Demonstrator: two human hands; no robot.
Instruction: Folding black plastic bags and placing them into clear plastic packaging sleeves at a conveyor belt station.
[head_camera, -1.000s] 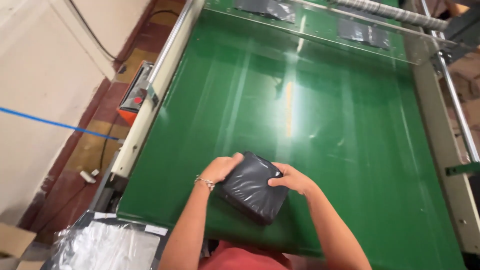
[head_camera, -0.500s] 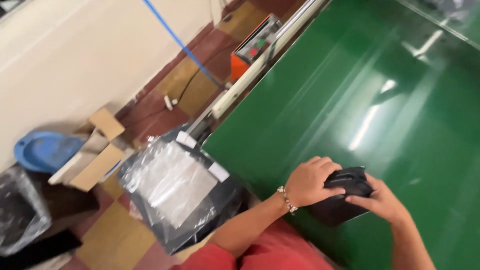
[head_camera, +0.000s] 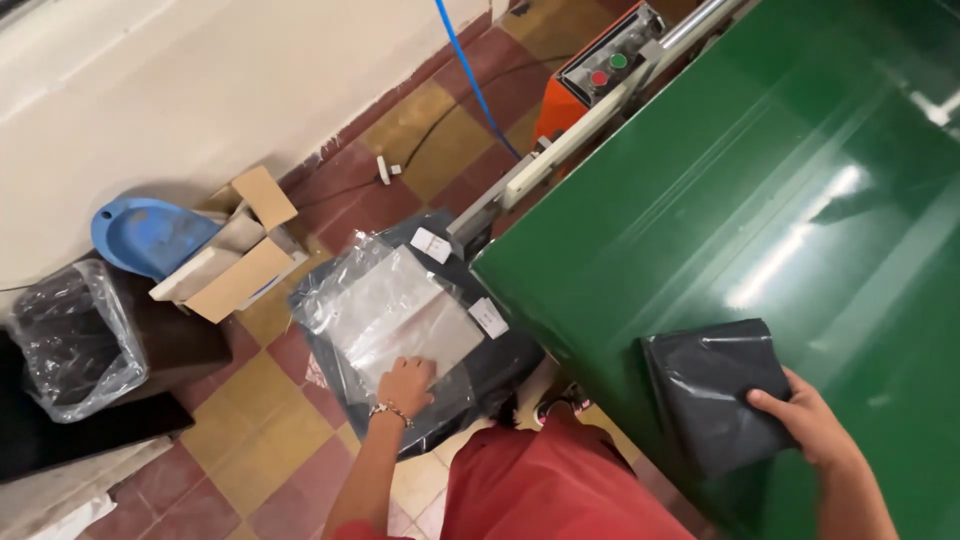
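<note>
My right hand (head_camera: 815, 425) grips the near right corner of a dark grey folded plastic package (head_camera: 715, 385) that lies on the green conveyor belt (head_camera: 760, 170). My left hand (head_camera: 405, 382) reaches down to the left of the belt and rests, fingers curled, on a clear plastic bag (head_camera: 385, 310) on top of a stack of dark packages (head_camera: 480, 375) beside the conveyor. A bracelet shows on the left wrist. Whether the left fingers have pinched the bag is unclear.
An orange control box (head_camera: 590, 85) with a red and a green button sits on the conveyor's side rail. On the tiled floor stand an open cardboard box (head_camera: 235, 265), a blue basin (head_camera: 145, 232) and a bin lined with clear plastic (head_camera: 75, 335). A blue cable (head_camera: 470, 75) crosses the floor.
My left hand has left the dark package and dropped onto the clear bag beside the belt. My view has swung left. The right hand stays on the package.
</note>
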